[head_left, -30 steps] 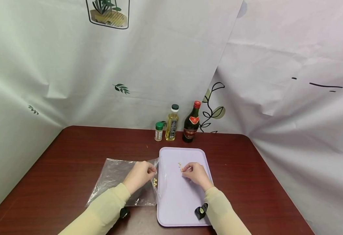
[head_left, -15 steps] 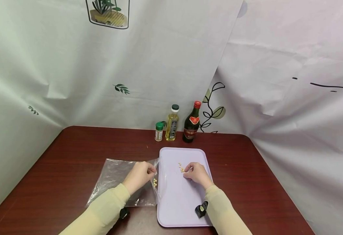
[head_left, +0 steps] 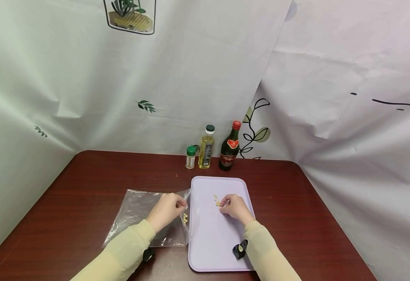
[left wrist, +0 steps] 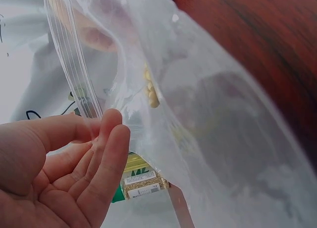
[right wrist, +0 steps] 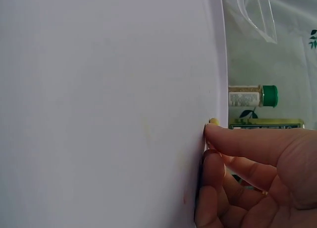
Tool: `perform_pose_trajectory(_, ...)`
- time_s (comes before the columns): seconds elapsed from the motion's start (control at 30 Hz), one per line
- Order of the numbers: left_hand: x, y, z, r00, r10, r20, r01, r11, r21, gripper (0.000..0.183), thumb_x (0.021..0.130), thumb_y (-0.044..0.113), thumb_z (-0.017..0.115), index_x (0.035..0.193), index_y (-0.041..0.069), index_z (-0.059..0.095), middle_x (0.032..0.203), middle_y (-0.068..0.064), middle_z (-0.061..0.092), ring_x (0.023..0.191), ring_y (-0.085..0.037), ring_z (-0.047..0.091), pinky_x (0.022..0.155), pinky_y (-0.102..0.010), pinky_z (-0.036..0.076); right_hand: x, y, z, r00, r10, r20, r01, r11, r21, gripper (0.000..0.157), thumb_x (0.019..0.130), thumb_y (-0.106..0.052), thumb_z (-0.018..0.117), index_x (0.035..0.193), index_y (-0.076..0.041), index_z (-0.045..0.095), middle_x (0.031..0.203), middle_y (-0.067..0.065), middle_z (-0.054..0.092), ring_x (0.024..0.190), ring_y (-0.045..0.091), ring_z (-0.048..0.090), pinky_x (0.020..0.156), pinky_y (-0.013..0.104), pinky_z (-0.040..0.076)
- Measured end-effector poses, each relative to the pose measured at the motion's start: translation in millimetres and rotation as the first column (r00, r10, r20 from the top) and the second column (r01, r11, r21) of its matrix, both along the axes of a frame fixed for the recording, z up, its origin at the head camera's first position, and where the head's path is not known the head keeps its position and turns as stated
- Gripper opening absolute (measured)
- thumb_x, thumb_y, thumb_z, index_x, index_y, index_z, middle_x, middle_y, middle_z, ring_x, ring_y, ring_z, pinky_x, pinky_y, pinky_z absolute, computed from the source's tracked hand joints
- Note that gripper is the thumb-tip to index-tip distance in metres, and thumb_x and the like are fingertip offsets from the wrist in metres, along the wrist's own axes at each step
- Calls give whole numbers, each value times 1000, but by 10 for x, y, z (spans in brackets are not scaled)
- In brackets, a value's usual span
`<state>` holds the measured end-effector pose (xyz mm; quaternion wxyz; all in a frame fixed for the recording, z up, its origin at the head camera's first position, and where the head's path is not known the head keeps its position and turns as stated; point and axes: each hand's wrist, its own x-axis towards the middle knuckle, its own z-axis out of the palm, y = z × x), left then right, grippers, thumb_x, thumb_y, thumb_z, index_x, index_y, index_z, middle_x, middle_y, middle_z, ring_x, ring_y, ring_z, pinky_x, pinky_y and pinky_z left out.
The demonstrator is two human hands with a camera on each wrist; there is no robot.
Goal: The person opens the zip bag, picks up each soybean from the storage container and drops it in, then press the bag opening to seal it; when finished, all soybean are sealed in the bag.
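Over dark wood (head_left: 85, 187), left fingers (left wrist: 113, 153) pinch a bag (head_left: 138, 207); whether right fingers (right wrist: 214, 171) hold yellow pellets (head_left: 217, 203) is unclear.

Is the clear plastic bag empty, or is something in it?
Not empty: a few small yellowish pieces show through the clear plastic bag, near the edge that the left hand pinches.

Glossy plastic bag (head_left: 136, 205); smooth matt tray (head_left: 208, 242); shiny wood-grain table (head_left: 68, 203).
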<state>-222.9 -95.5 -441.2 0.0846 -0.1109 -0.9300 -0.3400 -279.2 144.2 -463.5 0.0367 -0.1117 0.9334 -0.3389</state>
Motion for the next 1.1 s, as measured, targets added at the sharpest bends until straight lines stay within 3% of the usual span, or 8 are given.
perform_pose_trajectory(0.77,-10,5,-25,1000,9,9,-9,1000,-20,13,75,-2,64,79,5,73,68,2,67,63,-7,57,63,-27,49,23,20,22,1000,4,7,-4,1000,-17,11,69,-2,73,71,-7,64,56,-5,51,50,7,46,48,22,39)
perform_pose_trajectory(1.1,-8,7,-16,1000,-8,-2,8,1000,6,13,74,-4,63,77,4,72,65,1,66,55,-3,56,61,-25,49,78,-13,68,999,31,19,-30,999,-40,10,74,-5,73,74,-8,63,55,-4,53,46,7,48,44,23,42)
